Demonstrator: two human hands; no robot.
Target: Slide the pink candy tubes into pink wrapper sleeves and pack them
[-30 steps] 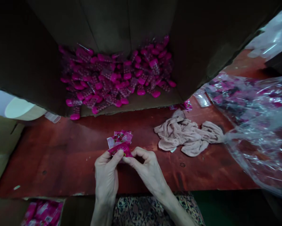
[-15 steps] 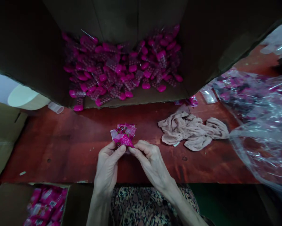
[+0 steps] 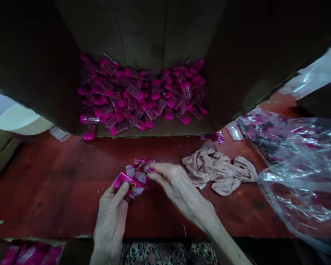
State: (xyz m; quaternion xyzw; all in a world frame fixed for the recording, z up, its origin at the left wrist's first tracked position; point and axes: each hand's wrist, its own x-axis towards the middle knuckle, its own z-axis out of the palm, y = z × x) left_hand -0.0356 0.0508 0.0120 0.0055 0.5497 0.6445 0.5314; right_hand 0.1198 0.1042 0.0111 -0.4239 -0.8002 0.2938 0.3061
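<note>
Pinched between the thumb and fingers of my left hand [image 3: 112,211] is a pink printed wrapper [image 3: 126,183] with clear parts. Touching it at the upper right is a second pink packet [image 3: 143,167], whose right edge lies between the thumb and fingertips of my right hand [image 3: 179,189]. Both hands are over the red table [image 3: 79,184]. What is inside the packets is too small to make out.
A large cardboard box [image 3: 143,33] holds many pink-capped clear tubes [image 3: 143,95]. To the right are a crumpled beige cloth [image 3: 220,169] and a big clear plastic bag [image 3: 298,169]. Pink packets [image 3: 32,254] fill a box at lower left. A white round container [image 3: 21,119] stands left.
My hands have moved apart, and the pink material between them is spread wider, now showing as two pieces. The view has shifted, so the large box and table appear lower.
</note>
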